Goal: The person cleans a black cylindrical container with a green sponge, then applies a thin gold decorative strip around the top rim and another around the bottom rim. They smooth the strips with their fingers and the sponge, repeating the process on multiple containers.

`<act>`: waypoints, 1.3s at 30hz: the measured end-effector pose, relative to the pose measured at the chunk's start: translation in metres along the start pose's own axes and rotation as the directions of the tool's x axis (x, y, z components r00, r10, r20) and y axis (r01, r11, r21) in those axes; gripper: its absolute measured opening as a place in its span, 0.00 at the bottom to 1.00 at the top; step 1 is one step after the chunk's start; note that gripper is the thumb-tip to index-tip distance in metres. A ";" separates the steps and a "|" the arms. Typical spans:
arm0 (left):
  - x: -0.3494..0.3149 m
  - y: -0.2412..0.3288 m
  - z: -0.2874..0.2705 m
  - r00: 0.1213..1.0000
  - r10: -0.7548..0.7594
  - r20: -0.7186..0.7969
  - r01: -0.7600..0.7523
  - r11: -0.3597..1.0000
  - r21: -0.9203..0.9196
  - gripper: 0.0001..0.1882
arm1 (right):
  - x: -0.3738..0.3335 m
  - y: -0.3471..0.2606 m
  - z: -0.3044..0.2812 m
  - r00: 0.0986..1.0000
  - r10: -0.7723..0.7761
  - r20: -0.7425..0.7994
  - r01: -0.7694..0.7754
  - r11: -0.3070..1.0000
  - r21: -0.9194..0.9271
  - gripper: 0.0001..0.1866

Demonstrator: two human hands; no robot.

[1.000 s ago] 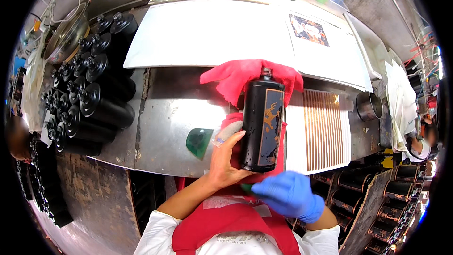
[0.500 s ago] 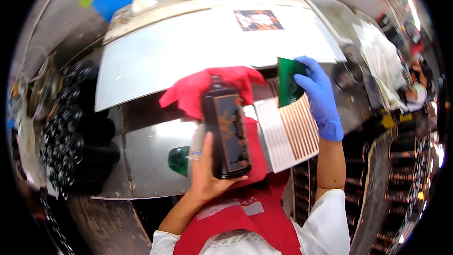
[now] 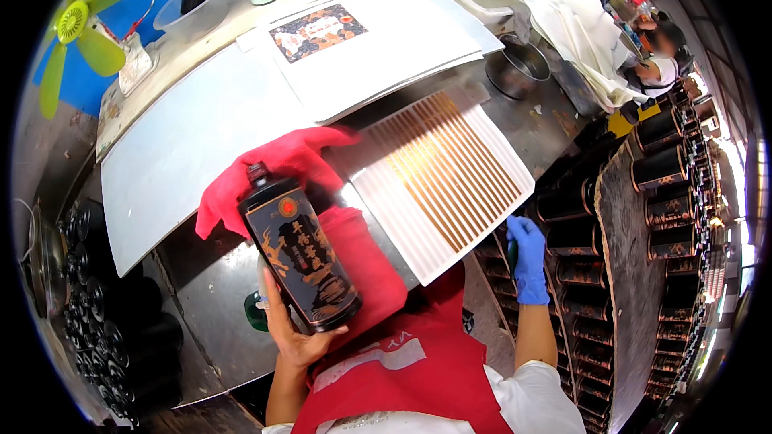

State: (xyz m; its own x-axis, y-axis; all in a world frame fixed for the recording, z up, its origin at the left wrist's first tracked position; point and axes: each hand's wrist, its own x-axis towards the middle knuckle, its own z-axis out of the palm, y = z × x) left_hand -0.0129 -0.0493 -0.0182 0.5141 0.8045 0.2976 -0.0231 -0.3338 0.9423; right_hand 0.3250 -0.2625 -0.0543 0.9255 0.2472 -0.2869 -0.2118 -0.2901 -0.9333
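Note:
A black bottle (image 3: 301, 253) with a gold, orange and grey decorated face is tilted in my left hand (image 3: 293, 337), which grips it from below near its base. Behind the bottle a red cloth (image 3: 241, 185) lies bunched up, with another red piece (image 3: 362, 265) beside it. My right hand (image 3: 527, 251), in a blue glove, is at the right near the bottle rack. Its curled fingers hold a flat green plastic piece (image 3: 512, 255), mostly hidden by the glove. Another dark green piece (image 3: 256, 311) lies on the metal table by my left hand.
A white ribbed tray (image 3: 410, 245) bearing gold-brown strips sits ahead of me. White boards (image 3: 185, 153) carry a printed sheet (image 3: 319, 32). Black bottles (image 3: 137, 345) are stacked left; racked printed bottles (image 3: 579, 273) stand right. A green fan (image 3: 72, 22) and metal pot (image 3: 519, 72) are farther off.
My right hand has swung down from above the ribbed tray to the right of it, with the green piece. The view has turned right; the bottle stays in my left hand.

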 end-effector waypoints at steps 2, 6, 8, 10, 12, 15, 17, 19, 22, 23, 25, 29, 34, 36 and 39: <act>-0.001 -0.001 -0.001 1.000 0.003 -0.003 -0.003 1.000 -0.010 0.64 | 0.028 -0.001 -0.008 0.987 -0.108 -0.115 0.103 0.993 -0.048 0.14; 0.002 -0.002 0.001 1.000 0.023 0.012 -0.023 1.000 -0.015 0.65 | 0.089 -0.012 -0.015 0.929 -0.325 -0.178 0.212 0.861 -0.463 0.24; 0.001 -0.002 0.002 1.000 0.010 0.015 -0.009 0.998 -0.056 0.65 | 0.107 0.010 -0.022 0.920 -0.352 -0.173 0.235 0.848 -0.475 0.28; -0.003 -0.005 0.003 0.999 -0.015 -0.028 0.012 0.995 -0.101 0.65 | 0.108 0.009 -0.018 0.941 -0.278 -0.193 0.143 0.844 -0.517 0.26; -0.004 0.000 -0.001 1.000 -0.008 -0.015 0.007 1.000 -0.027 0.65 | 0.079 -0.017 0.000 0.995 0.023 0.097 -0.031 0.997 0.074 0.12; -0.003 -0.005 -0.009 0.997 -0.010 0.081 0.011 1.000 -0.010 0.66 | 0.078 -0.009 -0.041 0.957 0.181 0.226 -0.164 0.982 -0.091 0.14; 0.001 0.003 -0.017 0.992 -0.053 0.117 0.023 0.970 0.242 0.66 | 0.059 -0.026 -0.049 0.954 0.206 0.219 -0.166 0.968 -0.186 0.13; 0.008 0.010 -0.016 0.991 -0.041 0.127 0.023 0.989 0.143 0.67 | 0.050 -0.032 -0.058 0.966 0.227 0.123 -0.194 0.953 -0.234 0.06; 0.006 0.015 -0.019 0.991 -0.014 0.130 -0.022 0.961 0.275 0.66 | 0.048 -0.046 -0.068 0.947 0.175 0.269 -0.143 0.981 -0.134 0.09; 0.005 0.017 -0.019 0.992 -0.008 0.127 -0.030 0.955 0.296 0.66 | 0.041 -0.057 -0.066 0.942 0.144 0.303 -0.121 0.988 -0.094 0.09; 0.007 0.019 -0.017 0.995 0.033 0.096 -0.057 0.965 0.257 0.64 | 0.029 -0.079 -0.056 0.932 0.058 0.358 -0.055 0.998 -0.018 0.10; 0.002 0.016 -0.010 0.993 0.108 0.046 -0.115 0.972 0.204 0.60 | 0.004 -0.130 -0.022 0.880 -0.046 0.472 0.050 0.999 0.005 0.07; 0.000 0.020 -0.011 0.996 0.086 0.018 -0.088 0.974 0.211 0.57 | -0.034 -0.193 0.030 0.744 -0.113 0.658 0.206 0.976 -0.065 0.05; 0.006 0.029 -0.016 0.993 0.117 0.006 -0.115 0.967 0.229 0.56 | -0.044 -0.211 0.044 0.688 -0.097 0.719 0.244 0.964 -0.103 0.05; 0.033 0.041 -0.025 0.961 0.271 0.059 -0.270 0.869 0.415 0.55 | -0.056 -0.231 0.078 0.530 -0.073 0.845 0.342 0.930 -0.134 0.05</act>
State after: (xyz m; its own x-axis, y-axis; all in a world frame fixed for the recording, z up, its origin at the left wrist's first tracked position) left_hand -0.0182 -0.0240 0.0338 0.5382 0.6535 0.5323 0.1965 -0.7114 0.6747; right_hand 0.2970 -0.1373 0.1602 0.2402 0.9333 -0.2669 0.1613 -0.3095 -0.9371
